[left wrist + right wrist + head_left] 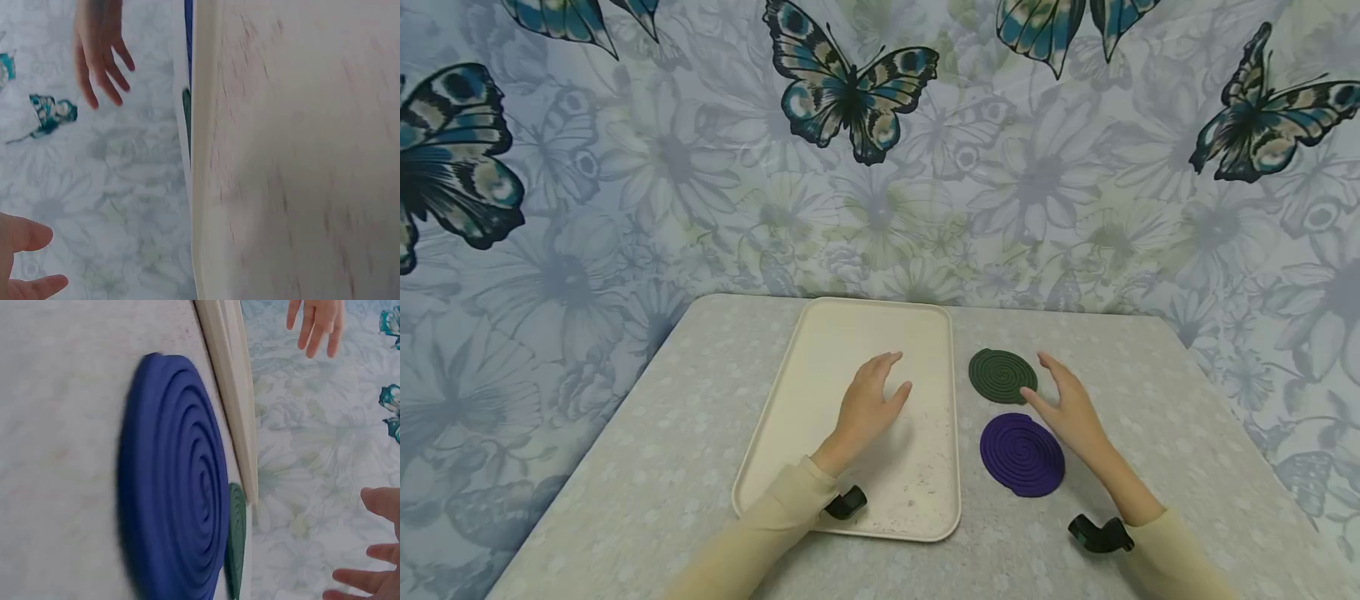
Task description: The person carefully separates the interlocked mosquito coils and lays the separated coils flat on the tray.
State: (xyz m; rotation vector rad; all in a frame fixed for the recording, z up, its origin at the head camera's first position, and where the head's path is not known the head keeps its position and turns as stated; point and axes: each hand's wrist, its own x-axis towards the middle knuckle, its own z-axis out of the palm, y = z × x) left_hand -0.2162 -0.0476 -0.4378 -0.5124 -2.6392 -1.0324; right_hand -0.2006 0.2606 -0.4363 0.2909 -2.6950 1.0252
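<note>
Over the cream tray (pixel 880 333) my left hand (pixel 867 402) hovers with fingers extended and holds nothing; in the left wrist view its fingertips show at the lower left. My right hand (pixel 1070 410), also holding nothing, is above the table just right of two flat spiral coils, its fingers spread. The green coil (pixel 1002 376) lies farther back and the larger purple coil (pixel 1022 455) nearer, both beside the tray's right edge. In the right wrist view the purple coil (pixel 181 481) looks blue and fills the middle, with the green coil (pixel 236 540) partly hidden behind it.
Small dark crumbs or marks dot the tray's near right part. A pale patterned cloth covers the table (pixel 662 450). Behind its far edge rises a wall (pixel 880 225) with flowers and butterflies. Each wrist wears a black camera mount (pixel 1101 535).
</note>
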